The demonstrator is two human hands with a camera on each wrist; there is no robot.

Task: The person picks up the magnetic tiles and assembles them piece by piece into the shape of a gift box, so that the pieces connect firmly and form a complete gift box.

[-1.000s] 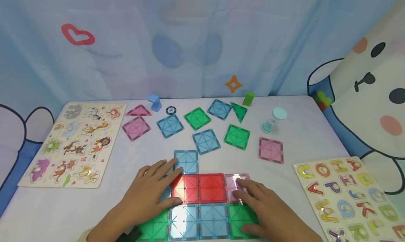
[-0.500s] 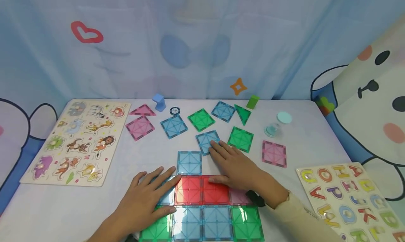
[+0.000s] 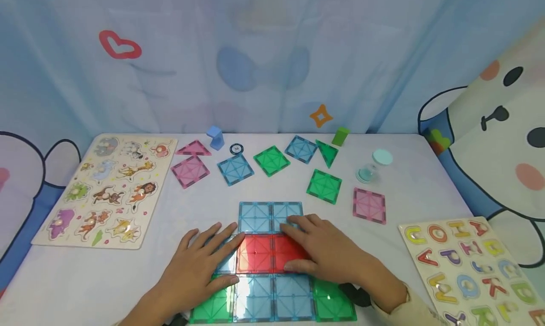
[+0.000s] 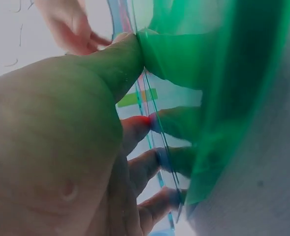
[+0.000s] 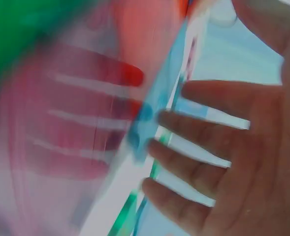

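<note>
Blue tile [image 3: 283, 211]: square, no long axis; lying in the back row beside its twin [image 3: 255, 217], edges meeting, ahead and left of the right hand [image 3: 325, 245]. This hand, nearer: touching it with relaxed fingers [image 5: 199, 132], clasping nothing. Left hand [image 3: 193, 264]: spreading over left-side tiles [image 3: 214, 303], also loose.

The left hand [image 3: 197, 267] lies spread on the left side of a flat panel of joined clear tiles [image 3: 254, 297]. The right hand [image 3: 332, 245] rests two fingertips on the right blue tile [image 3: 287, 209] of the top row, its thumb on a red tile [image 3: 283, 248]. Loose tiles [image 3: 271, 161] lie beyond, between an animal board [image 3: 74, 242] and a letter board [image 3: 453, 270].
</note>
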